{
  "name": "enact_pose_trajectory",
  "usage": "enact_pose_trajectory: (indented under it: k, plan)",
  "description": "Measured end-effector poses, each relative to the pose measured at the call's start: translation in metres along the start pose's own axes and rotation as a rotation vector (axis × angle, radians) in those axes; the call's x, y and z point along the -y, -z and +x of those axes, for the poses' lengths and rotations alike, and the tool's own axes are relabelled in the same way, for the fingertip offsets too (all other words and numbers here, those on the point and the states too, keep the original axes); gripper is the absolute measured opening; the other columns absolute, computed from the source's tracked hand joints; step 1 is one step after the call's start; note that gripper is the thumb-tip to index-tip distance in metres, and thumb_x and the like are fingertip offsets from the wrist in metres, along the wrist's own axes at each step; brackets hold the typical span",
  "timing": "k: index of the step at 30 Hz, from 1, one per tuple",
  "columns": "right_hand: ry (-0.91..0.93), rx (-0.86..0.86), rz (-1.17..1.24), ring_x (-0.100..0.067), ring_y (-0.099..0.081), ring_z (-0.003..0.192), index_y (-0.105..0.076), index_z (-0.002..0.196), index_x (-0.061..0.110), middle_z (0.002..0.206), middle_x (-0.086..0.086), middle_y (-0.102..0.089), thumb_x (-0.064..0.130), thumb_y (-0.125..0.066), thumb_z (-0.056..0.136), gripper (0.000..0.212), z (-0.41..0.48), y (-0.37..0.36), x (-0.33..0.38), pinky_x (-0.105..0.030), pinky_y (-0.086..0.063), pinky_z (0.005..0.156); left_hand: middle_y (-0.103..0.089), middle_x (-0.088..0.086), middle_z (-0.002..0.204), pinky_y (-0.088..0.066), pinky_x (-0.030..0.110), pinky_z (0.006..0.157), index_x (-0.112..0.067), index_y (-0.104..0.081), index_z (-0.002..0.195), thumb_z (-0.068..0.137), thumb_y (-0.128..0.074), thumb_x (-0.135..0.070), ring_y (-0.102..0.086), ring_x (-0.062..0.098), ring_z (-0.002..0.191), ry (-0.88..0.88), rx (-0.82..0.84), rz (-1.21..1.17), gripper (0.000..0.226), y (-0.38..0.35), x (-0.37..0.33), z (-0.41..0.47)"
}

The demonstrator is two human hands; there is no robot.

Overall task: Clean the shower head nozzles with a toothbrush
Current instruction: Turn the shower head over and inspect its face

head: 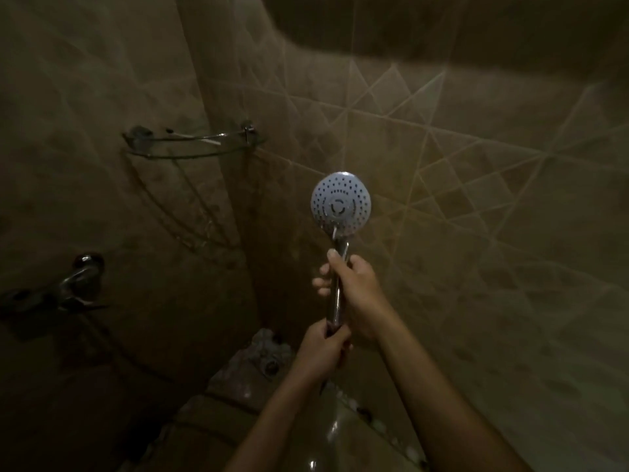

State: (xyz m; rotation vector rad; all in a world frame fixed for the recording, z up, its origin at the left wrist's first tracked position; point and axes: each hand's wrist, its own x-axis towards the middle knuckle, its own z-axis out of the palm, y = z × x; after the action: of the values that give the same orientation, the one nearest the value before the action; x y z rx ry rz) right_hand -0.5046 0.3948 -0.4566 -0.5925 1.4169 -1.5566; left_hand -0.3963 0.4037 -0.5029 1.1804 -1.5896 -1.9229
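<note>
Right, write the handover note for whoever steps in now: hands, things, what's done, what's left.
Left hand: grips the bottom end of the handle of the shower head.
Right hand: grips the same handle higher up, below the round face.
The shower head is held upright in front of the tiled wall, nozzles facing the camera.
No toothbrush is clearly visible; the scene is dim.
Done: shower head in hand.
Left: free one hand, get the toothbrush, scrub the nozzles.

It is dim and brownish where I stand, with one cool glare on the rim of the shower head [340, 202], a heavy shadow over the upper wall tiles [391, 90], soft grainy blur and bowed edges.
</note>
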Motion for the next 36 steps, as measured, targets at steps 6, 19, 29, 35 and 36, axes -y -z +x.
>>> enact_pose_trajectory:
  k: [6, 19, 29, 35, 36]
  plan:
    - [-0.085, -0.125, -0.008, -0.009, -0.051, 0.052, -0.052, 0.094, 0.016, 0.066, 0.002, -0.053, 0.035, -0.058, 0.1, 0.02, 0.003, -0.017, -0.043, -0.024, -0.045, 0.051, -0.051, -0.003, 0.053, -0.031, 0.025, 0.044, -0.016, -0.057, 0.063, 0.088, -0.064, -0.021, -0.042, 0.008, 0.046, 0.118, -0.106, 0.109, 0.027, 0.016, 0.038, 0.01]
    - [-0.304, -0.054, 0.199, -0.01, -0.03, 0.034, -0.047, 0.075, 0.019, 0.048, 0.004, -0.032, 0.021, -0.068, 0.092, 0.026, 0.009, -0.076, -0.071, -0.02, -0.027, 0.037, -0.032, -0.002, 0.044, -0.016, 0.021, 0.041, -0.019, -0.043, 0.06, 0.087, -0.052, -0.012, -0.024, 0.012, 0.035, 0.31, 0.016, -0.053, 0.028, 0.071, 0.052, -0.009]
    - [0.006, -0.231, -0.223, -0.012, -0.059, 0.074, -0.061, 0.109, 0.003, 0.08, 0.0, -0.057, 0.033, -0.088, 0.075, 0.052, 0.015, -0.079, -0.066, -0.022, -0.05, 0.064, -0.046, -0.006, 0.041, -0.026, 0.015, 0.033, -0.009, -0.052, 0.076, 0.089, -0.051, -0.006, -0.039, 0.005, 0.026, 0.211, -0.116, -0.072, 0.014, 0.091, 0.021, 0.004]
    - [0.009, -0.161, -0.045, -0.024, -0.071, 0.087, -0.065, 0.108, -0.003, 0.091, -0.014, -0.071, 0.022, -0.072, 0.091, 0.031, 0.014, -0.067, -0.065, -0.041, -0.057, 0.088, -0.051, -0.008, 0.036, -0.028, 0.011, 0.033, -0.009, -0.061, 0.082, 0.087, -0.063, -0.01, -0.042, 0.003, 0.026, 0.173, -0.024, -0.106, 0.006, 0.092, 0.014, 0.005]
    - [-0.001, -0.114, 0.076, -0.025, -0.073, 0.088, -0.067, 0.105, -0.001, 0.093, -0.014, -0.074, 0.02, -0.064, 0.096, 0.023, 0.012, -0.066, -0.067, -0.041, -0.057, 0.088, -0.052, -0.009, 0.037, -0.028, 0.01, 0.033, -0.009, -0.061, 0.084, 0.087, -0.063, -0.01, -0.043, 0.003, 0.027, 0.175, 0.013, -0.103, 0.004, 0.092, 0.012, 0.005]
